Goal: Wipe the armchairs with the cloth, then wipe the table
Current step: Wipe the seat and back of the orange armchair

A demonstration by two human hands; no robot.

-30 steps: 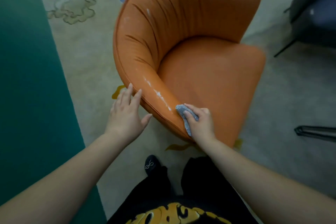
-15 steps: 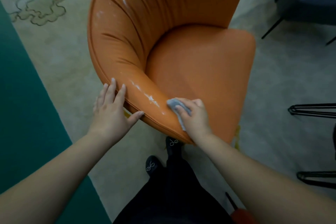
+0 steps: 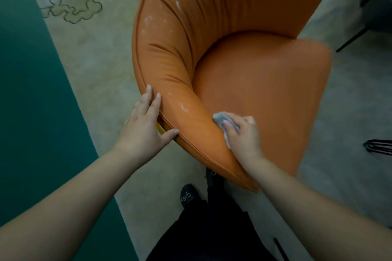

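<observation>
Orange armchair (image 3: 244,53), armrest wipe under way. Cloth (image 3: 222,122) bunched under curled right hand (image 3: 244,133), now on the arm's inner slope rather than its crest a second ago. Left hand (image 3: 144,129) flat, fingers straight, bracing the outer rim. White smears (image 3: 182,106) remaining ahead. No legible writing.

orange armchair (image 3: 244,74): back cut off by the top edge at 12 o'clock, its base and legs hidden under the seat. grey cloth (image 3: 221,121) mostly covered by the right hand (image 3: 244,135), only a crumpled end and a thin strip showing. dark chair (image 3: 375,0) at 2 o'clock and black wire legs (image 3: 379,147) at 3 o'clock both cut by the right edge.
</observation>
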